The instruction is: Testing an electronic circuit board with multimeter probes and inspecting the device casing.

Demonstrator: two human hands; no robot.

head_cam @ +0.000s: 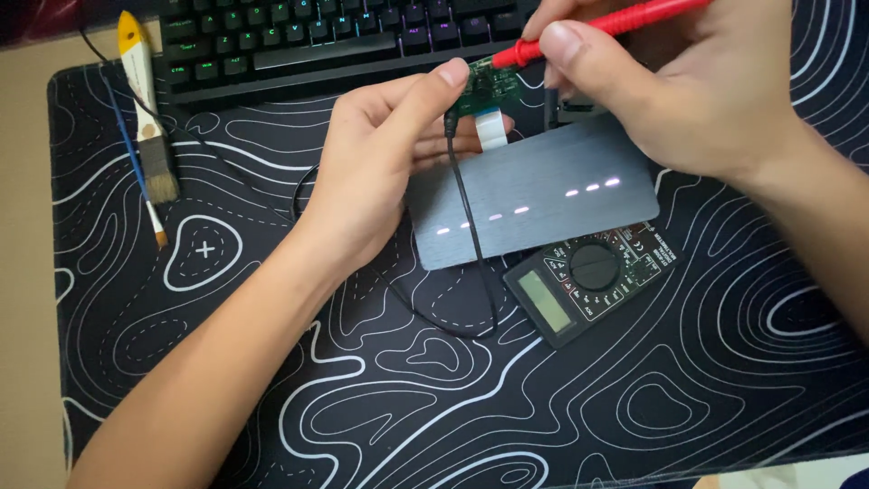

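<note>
From the head view, I am pinching the green board (490, 88) in my left hand (380, 163) above the grey panel (543, 195), while my right hand (670, 91), fingers clamped on the red probe (606, 23), is touching its tip there; I should be keeping both steady.

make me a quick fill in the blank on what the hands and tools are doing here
1. The right hand holds a probe whose colour is ____.
2. The left hand pinches a small ____ circuit board.
3. The multimeter lies partly under a grey metal ____.
4. Left of the keyboard lies a flat ____ with a yellow-tipped handle.

Missing words: red; green; plate; brush
</note>
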